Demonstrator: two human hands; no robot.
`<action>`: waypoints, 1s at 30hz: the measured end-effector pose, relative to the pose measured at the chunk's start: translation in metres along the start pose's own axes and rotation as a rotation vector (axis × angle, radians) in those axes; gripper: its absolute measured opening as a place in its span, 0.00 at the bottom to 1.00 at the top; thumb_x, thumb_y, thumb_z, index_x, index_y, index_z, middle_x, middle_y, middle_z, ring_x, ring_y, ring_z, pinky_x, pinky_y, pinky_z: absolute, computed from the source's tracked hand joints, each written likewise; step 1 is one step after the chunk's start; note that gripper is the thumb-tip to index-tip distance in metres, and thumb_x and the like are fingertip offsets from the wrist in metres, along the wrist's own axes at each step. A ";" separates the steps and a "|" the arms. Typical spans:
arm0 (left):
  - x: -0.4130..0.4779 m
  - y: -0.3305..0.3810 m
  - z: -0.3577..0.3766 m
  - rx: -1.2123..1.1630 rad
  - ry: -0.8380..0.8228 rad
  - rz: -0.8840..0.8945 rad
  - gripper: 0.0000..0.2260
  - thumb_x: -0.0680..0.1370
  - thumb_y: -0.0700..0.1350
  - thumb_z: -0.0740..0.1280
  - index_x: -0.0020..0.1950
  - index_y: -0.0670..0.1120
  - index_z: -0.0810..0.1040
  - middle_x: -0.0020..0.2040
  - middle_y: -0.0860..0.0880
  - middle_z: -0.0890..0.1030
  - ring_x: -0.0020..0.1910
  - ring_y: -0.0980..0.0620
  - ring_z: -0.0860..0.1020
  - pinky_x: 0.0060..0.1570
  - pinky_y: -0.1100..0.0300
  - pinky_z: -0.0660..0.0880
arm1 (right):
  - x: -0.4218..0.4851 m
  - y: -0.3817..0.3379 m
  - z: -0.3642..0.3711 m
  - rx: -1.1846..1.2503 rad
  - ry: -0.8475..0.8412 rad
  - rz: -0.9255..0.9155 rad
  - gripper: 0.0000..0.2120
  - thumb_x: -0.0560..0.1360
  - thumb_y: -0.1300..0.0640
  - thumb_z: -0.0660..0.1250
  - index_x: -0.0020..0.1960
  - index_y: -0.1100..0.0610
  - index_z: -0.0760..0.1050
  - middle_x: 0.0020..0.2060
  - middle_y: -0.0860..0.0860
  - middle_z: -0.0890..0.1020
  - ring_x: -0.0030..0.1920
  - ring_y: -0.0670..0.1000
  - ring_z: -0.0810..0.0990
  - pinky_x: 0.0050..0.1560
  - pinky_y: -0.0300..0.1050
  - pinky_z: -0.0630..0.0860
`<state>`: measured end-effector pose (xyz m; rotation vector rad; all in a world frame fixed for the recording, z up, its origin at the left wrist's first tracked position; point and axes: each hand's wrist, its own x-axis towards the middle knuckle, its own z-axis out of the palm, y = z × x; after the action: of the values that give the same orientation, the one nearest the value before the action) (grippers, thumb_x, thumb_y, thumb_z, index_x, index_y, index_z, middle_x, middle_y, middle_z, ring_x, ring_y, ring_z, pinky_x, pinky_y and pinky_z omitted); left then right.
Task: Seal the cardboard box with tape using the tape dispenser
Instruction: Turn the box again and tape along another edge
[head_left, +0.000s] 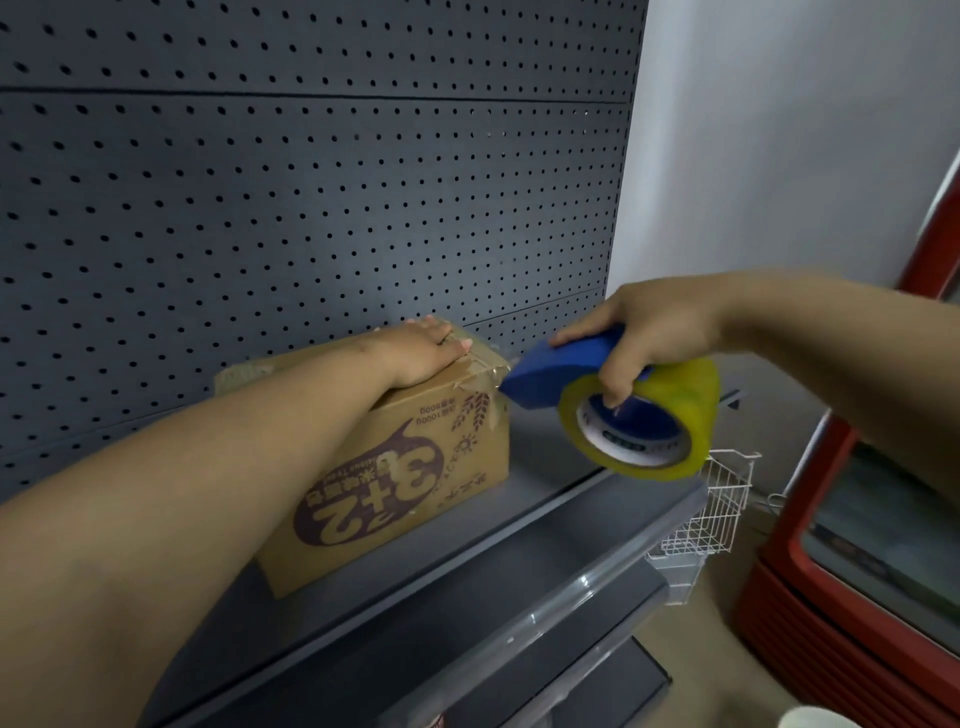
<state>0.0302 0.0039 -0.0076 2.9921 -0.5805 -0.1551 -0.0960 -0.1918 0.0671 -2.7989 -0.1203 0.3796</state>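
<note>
A brown cardboard box (415, 483) with an upside-down purple "3+2" print stands on a grey shelf (545, 525). My left hand (423, 356) lies flat on the box's top near its right edge, fingers spread over clear tape there. My right hand (649, 338) grips a blue tape dispenser (556, 371) carrying a yellowish roll of tape (644, 423). The dispenser's front tip sits at the box's upper right corner, where a strip of clear tape (496, 376) runs onto the box.
A dark pegboard wall (311, 182) rises behind the box. A white wire basket (711, 514) hangs off the shelf's right end. A red glass-fronted cabinet (857, 545) stands at the right. Lower shelves (597, 623) jut out below.
</note>
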 end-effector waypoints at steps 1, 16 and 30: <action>0.000 -0.001 -0.001 -0.010 -0.007 0.002 0.30 0.80 0.61 0.45 0.79 0.48 0.50 0.80 0.48 0.48 0.78 0.47 0.48 0.75 0.49 0.46 | 0.003 0.005 0.002 -0.086 -0.033 0.046 0.29 0.59 0.53 0.74 0.60 0.43 0.76 0.52 0.47 0.80 0.50 0.51 0.78 0.54 0.46 0.75; -0.004 0.002 -0.009 0.001 0.013 -0.007 0.29 0.80 0.61 0.45 0.79 0.51 0.51 0.78 0.48 0.52 0.77 0.46 0.54 0.73 0.51 0.53 | 0.077 0.063 0.055 -0.172 0.512 0.064 0.38 0.65 0.46 0.70 0.71 0.36 0.58 0.46 0.53 0.68 0.43 0.53 0.70 0.44 0.44 0.70; -0.024 0.003 -0.016 -0.107 0.154 0.013 0.31 0.81 0.58 0.38 0.69 0.47 0.73 0.72 0.45 0.69 0.73 0.49 0.63 0.69 0.55 0.59 | 0.200 0.081 0.098 -0.444 0.418 0.109 0.35 0.72 0.43 0.65 0.73 0.39 0.51 0.62 0.58 0.65 0.62 0.61 0.67 0.59 0.59 0.71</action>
<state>0.0084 0.0116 0.0107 2.8635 -0.5556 0.0445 0.0727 -0.2148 -0.0976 -3.2581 0.0508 -0.2477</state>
